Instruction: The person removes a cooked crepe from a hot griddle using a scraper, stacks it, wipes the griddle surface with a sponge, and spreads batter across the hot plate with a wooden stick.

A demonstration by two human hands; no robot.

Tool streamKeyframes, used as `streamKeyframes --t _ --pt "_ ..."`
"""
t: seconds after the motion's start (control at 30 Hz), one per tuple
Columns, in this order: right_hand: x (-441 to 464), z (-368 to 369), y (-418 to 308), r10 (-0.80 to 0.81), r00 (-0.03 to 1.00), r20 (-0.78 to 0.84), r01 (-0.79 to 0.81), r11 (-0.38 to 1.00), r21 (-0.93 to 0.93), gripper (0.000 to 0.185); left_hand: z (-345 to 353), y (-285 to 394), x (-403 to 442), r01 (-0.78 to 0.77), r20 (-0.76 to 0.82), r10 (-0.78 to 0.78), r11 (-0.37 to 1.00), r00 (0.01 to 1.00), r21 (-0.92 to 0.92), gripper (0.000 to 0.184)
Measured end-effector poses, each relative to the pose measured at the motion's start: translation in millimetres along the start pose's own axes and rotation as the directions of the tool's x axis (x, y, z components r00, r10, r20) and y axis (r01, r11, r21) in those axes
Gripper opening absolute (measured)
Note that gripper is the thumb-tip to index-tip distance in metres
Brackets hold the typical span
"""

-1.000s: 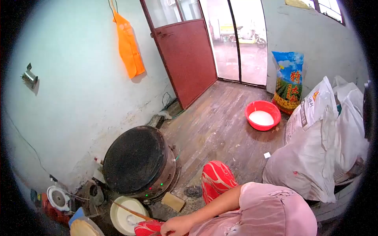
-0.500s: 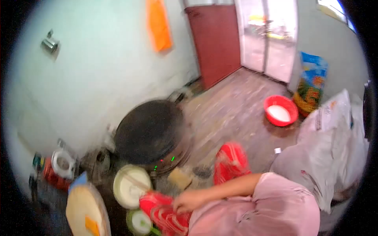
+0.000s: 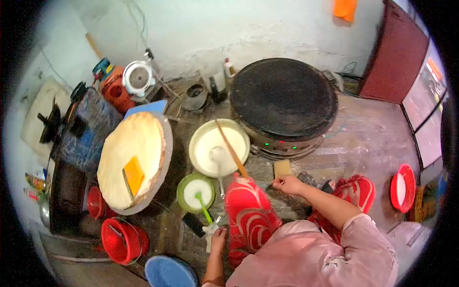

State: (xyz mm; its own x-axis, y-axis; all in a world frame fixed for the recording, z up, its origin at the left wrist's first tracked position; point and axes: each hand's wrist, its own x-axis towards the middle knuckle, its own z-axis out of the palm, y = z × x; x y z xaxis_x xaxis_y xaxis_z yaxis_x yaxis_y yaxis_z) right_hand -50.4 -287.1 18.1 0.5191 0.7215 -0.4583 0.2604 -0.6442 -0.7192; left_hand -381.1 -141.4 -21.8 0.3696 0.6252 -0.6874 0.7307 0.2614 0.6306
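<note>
My left hand (image 3: pixel 218 239) is low in the middle, its fingers curled on a crumpled white cloth (image 3: pixel 211 228). Beside the cloth lie a dark flat block (image 3: pixel 193 225) and a green bowl (image 3: pixel 182 193) of white stuff with a green-handled utensil (image 3: pixel 204 210) in it. My right hand (image 3: pixel 288 185) has its fingers closed just below a yellowish sponge-like pad (image 3: pixel 282 168); whatever they hold, if anything, is hidden. A large bowl of pale batter (image 3: pixel 201 160) holds a ladle (image 3: pixel 219 158), with a wooden stick (image 3: pixel 230 149) lying across it. Behind is a round black griddle (image 3: pixel 284 98).
Left, a stack of flat pale pancakes (image 3: pixel 129 148) carries an orange-and-yellow packet (image 3: pixel 135 175). A red bucket (image 3: pixel 122 240) and blue basin (image 3: pixel 170 272) stand nearer. At far right is a red basin (image 3: pixel 402 189). An orange gas cylinder (image 3: pixel 114 89) stands at the back left.
The view has swung left and down, so the griddle and bowls sit further right and my left hand has come into view. My right hand is now closer to the pad.
</note>
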Motion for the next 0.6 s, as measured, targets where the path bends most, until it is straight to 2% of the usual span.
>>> streamKeyframes --t 0.03,0.1,0.13,0.17,0.2,0.23,0.27,0.3,0.33,0.37,0.4,0.43,0.5,0.53,0.57,0.6 --pt "19 9 1 -0.004 1.0 0.027 0.004 1.0 -0.007 0.037 -2 -13 9 0.021 -0.013 -0.021 1.0 1.0 -0.013 0.039" --pt "53 23 0 0.07 0.994 0.079 -0.065 0.996 -0.057 0.042 -4 -68 51 -0.076 0.035 0.073 0.99 0.997 0.114 0.041" --pt "65 28 -10 0.12 0.988 0.095 -0.109 0.987 -0.116 0.054 -5 -90 60 -0.182 0.03 0.18 0.952 0.983 0.248 0.042" --pt "80 38 -8 0.118 0.987 0.109 -0.105 0.987 -0.123 0.054 -6 -110 70 -0.273 0.026 0.285 0.884 0.958 0.38 0.042" --pt "101 57 2 0.066 0.995 0.072 -0.062 0.996 -0.063 0.064 -7 -101 59 -0.183 -0.011 0.187 0.971 0.982 0.152 0.041" --pt "125 79 16 0.018 0.999 0.032 -0.017 1.0 -0.002 0.075 -6 -93 52 -0.086 -0.024 0.084 0.993 0.996 -0.085 0.041" --pt "154 101 38 -0.025 0.997 0.072 0.015 0.992 0.129 0.101 7 -135 73 -0.202 -0.157 0.197 0.979 0.968 -0.016 0.04" --pt "173 117 49 -0.025 0.996 0.085 0.014 0.992 0.129 0.101 1 -127 68 -0.191 -0.163 0.186 0.981 0.969 -0.017 0.04" --pt "188 128 52 0.029 0.995 0.094 -0.05 0.974 0.222 0.108 -7 -112 58 -0.071 -0.105 0.065 0.996 0.992 -0.061 0.041" --pt "201 137 58 0.087 0.99 0.107 -0.116 0.943 0.312 0.115 -7 -123 63 -0.095 -0.063 0.087 0.984 0.994 -0.148 0.041" --pt "200 138 49 0.086 0.987 0.139 -0.144 0.858 0.493 0.119 -9 -121 63 -0.111 -0.021 0.109 0.966 0.994 -0.235 0.041" --pt "207 141 49 0.089 0.985 0.15 -0.152 0.859 0.489 0.119 -7 -119 63 -0.101 -0.024 0.098 0.966 0.995 -0.239 0.041" --pt "219 143 43 0.195 0.974 0.117 -0.227 0.841 0.491 0.116 -4 -109 62 -0.042 -0.047 0.03 0.959 0.998 -0.281 0.04" --pt "185 108 -10 0.237 0.939 0.249 -0.34 0.754 0.563 0.09 -2 -112 68 -0.039 -0.05 0.025 0.958 0.998 -0.286 0.04" --pt "189 108 -2 0.239 0.937 0.253 -0.343 0.756 0.558 0.09 0 -117 77 -0.053 -0.061 0.04 0.972 0.997 -0.229 0.038" --pt "192 106 11 0.118 0.949 0.293 -0.283 0.733 0.619 0.069 3 -121 82 -0.067 -0.07 0.055 0.983 0.996 -0.172 0.037"
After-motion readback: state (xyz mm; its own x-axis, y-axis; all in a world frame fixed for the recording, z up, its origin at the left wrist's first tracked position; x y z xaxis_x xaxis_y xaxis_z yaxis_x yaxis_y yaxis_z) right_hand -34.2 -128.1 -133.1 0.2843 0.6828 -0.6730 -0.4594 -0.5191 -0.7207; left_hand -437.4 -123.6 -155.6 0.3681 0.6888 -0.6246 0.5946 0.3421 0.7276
